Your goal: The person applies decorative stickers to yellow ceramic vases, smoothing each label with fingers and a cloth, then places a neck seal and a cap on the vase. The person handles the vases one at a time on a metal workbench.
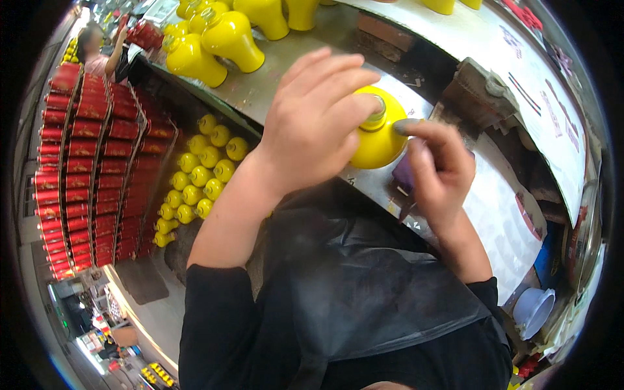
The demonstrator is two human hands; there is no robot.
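Observation:
A glossy yellow bottle (382, 148) with a narrow ringed neck stands on the worktop in front of me. My left hand (315, 120) is at its neck and shoulder, one fingertip on the mouth and the other fingers stretched out past it. On the bottle's right side rests a bent finger of my right hand (445, 166); that fingertip is dark grey. Thumb and forefinger of this hand stand apart, with nothing seen between them, and its other fingers are curled and partly hidden. Behind the right hand sits a small purple block-like thing (404, 174), partly covered.
Several similar yellow bottles (237, 42) stand upside down at the worktop's far left, more (201, 175) below its edge. Stacked red cylinders (91, 169) rise at left, near another person (97, 62). Right are white sheets (504, 214), a rough block (481, 94) and a pale bucket (533, 312).

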